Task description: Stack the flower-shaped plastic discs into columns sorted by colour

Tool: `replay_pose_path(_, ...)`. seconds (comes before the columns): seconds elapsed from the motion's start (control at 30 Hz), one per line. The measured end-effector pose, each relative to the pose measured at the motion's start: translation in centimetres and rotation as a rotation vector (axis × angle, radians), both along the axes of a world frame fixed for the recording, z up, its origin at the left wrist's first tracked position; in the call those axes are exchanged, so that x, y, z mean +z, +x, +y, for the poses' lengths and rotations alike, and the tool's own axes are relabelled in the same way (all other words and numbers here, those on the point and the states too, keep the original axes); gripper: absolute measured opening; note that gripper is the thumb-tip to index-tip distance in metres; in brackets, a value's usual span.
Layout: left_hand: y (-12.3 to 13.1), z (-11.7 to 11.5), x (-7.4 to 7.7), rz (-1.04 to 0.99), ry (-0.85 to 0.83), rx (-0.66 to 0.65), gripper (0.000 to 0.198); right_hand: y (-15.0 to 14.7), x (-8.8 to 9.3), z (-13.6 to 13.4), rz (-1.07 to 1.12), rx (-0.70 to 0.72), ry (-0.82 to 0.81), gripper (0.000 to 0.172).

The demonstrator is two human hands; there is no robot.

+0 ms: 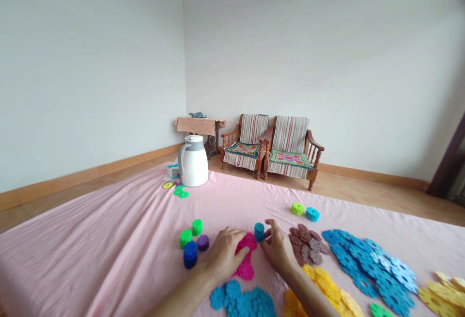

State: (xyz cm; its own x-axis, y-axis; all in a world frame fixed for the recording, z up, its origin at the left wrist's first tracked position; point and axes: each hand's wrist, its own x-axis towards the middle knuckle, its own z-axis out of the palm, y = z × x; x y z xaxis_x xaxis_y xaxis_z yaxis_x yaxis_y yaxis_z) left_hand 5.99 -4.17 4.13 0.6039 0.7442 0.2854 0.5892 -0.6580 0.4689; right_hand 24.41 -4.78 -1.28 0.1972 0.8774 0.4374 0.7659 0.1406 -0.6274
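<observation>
My left hand rests on a small pile of magenta flower-shaped discs, fingers curved over its left and upper part; whether it grips any disc is hidden. Just right of the pile stands a short teal-blue stack of discs. My right hand is at that stack's right side, its index finger raised and its other fingers bent close beside the stack. Left of my left hand are two green stacks, a purple stack and a dark blue stack.
Loose blue discs, brown discs, yellow discs and more blue discs lie on the pink cloth. Lime and light blue stacks stand farther back. A white jug stands at the far edge.
</observation>
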Motion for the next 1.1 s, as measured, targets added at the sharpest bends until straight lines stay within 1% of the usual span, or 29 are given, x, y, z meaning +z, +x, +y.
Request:
replay_pose_path(0.13,0.1,-0.2,0.3,0.005,0.012,-0.068,0.025,0.1,-0.1,0.3,0.002,0.011,-0.011,0.042)
replay_pose_path(0.23,0.1,-0.2,0.0,-0.020,0.012,-0.067,0.022,0.1,-0.1,0.6,0.003,0.015,-0.021,0.042)
replay_pose_path(0.3,0.2,0.0,-0.5,-0.066,0.006,-0.004,0.023,0.1,-0.1,0.6,0.004,0.020,-0.028,0.042)
replay_pose_path(0.4,0.5,0.5,-1.1,-0.162,0.022,0.128,0.029,0.2,0.0,0.5,0.005,0.031,-0.036,0.043)
replay_pose_path(0.5,1.3,1.5,-1.2,-0.174,-0.034,0.167,0.041,0.3,0.4,0.1,0.002,0.032,-0.036,0.044)
replay_pose_path(0.6,2.3,2.5,-1.1,-0.115,-0.116,0.157,0.054,0.6,0.6,-0.5,-0.011,0.031,-0.021,0.046)
replay_pose_path(0.7,3.0,3.2,-1.5,-0.119,-0.151,0.139,0.059,0.8,0.6,-1.1,-0.010,0.045,0.013,0.047)
replay_pose_path(0.8,3.1,3.5,-2.4,-0.191,-0.152,0.129,0.060,1.0,0.4,-1.6,-0.012,0.059,0.042,0.046)
replay_pose_path(0.93,3.0,3.6,-3.4,-0.255,-0.129,0.089,0.059,0.9,0.3,-2.1,-0.038,0.055,0.039,0.044)
replay_pose_path(1.1,2.9,3.6,-3.4,-0.265,-0.126,0.069,0.057,0.5,0.5,-2.3,-0.059,0.023,0.010,0.048)
